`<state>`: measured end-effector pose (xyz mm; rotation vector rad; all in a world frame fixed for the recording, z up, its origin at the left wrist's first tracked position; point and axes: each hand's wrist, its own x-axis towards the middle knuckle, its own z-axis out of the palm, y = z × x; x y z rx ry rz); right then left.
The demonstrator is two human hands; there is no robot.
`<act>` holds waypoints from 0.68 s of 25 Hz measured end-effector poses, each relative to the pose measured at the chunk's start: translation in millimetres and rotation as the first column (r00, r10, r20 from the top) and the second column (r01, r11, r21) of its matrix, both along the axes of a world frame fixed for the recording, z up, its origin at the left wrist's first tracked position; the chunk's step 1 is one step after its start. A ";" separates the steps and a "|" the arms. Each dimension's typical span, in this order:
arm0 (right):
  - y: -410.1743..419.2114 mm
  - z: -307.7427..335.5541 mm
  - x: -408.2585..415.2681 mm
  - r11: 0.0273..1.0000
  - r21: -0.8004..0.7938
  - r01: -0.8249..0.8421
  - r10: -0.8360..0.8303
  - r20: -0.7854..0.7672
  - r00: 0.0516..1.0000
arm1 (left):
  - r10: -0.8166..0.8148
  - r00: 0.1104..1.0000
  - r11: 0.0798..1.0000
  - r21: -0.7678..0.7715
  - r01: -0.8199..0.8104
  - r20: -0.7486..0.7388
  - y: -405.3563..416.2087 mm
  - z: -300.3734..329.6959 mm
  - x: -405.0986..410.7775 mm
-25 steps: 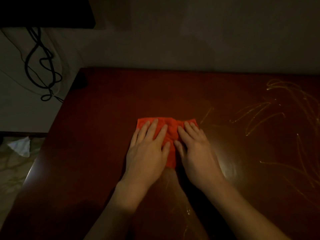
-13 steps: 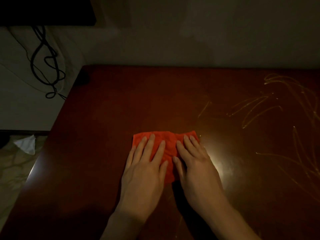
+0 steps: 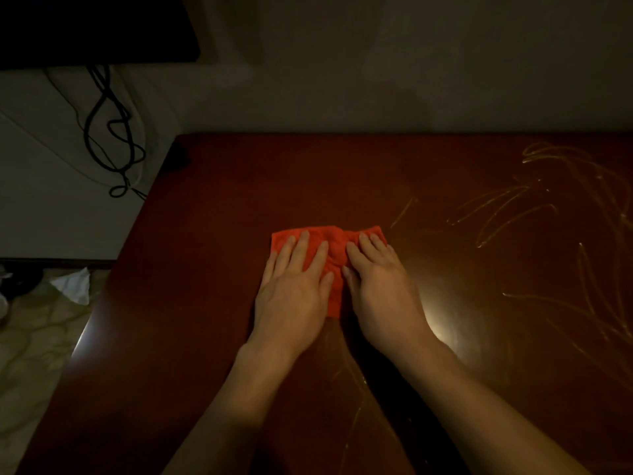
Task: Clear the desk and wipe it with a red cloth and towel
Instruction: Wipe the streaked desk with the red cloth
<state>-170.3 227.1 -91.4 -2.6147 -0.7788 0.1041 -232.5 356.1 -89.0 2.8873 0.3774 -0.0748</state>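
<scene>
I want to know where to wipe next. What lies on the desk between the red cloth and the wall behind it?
In the head view, nothing: the stretch of desk from the red cloth back to the wall is bare dark wood.

Dim room: pale wall (image 3: 376,80), black cables (image 3: 109,132) hanging, crumpled paper (image 3: 73,286) on floor (image 3: 30,354).

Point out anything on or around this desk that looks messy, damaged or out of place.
Pale streaks scrawl across the right side of the desk, like smears or scratches; which, I cannot tell. On the floor to the left lies a crumpled white paper. Black cables hang tangled against the wall.
</scene>
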 end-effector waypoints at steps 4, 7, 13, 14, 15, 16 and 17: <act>-17.3 -12.2 -48.3 0.995 0.077 0.059 -0.061 0.022 0.998 | 0.001 1.000 1.000 -0.016 -0.001 0.021 -21.1 -3.1 -48.8; -28.2 -21.3 -75.6 0.996 0.071 0.052 -0.055 0.043 0.998 | -0.019 1.000 1.000 0.023 0.019 0.022 -31.1 -5.1 -77.2; -25.9 -5.2 -39.4 0.998 0.043 -0.043 0.043 0.004 0.999 | -0.025 1.000 0.998 -0.059 0.025 0.002 -10.3 -3.9 -44.6; -22.5 -2.1 -30.4 0.998 0.040 -0.051 0.051 -0.005 0.999 | -0.023 1.000 0.998 -0.062 0.023 -0.008 -6.5 -2.7 -35.8; -19.6 -1.0 -24.1 0.998 0.037 -0.053 0.053 -0.007 0.999 | -0.022 1.000 0.998 -0.065 0.020 -0.022 -4.1 -2.1 -29.8; -18.7 -0.5 -22.4 0.998 0.036 -0.052 0.052 -0.003 0.999 | -0.021 0.999 0.998 -0.067 0.018 -0.037 -4.3 -1.4 -27.5; -19.3 -0.7 -24.1 0.998 0.042 -0.044 0.044 -0.004 0.999 | -0.020 0.999 0.997 -0.073 0.017 -0.044 -6.1 -1.3 -28.8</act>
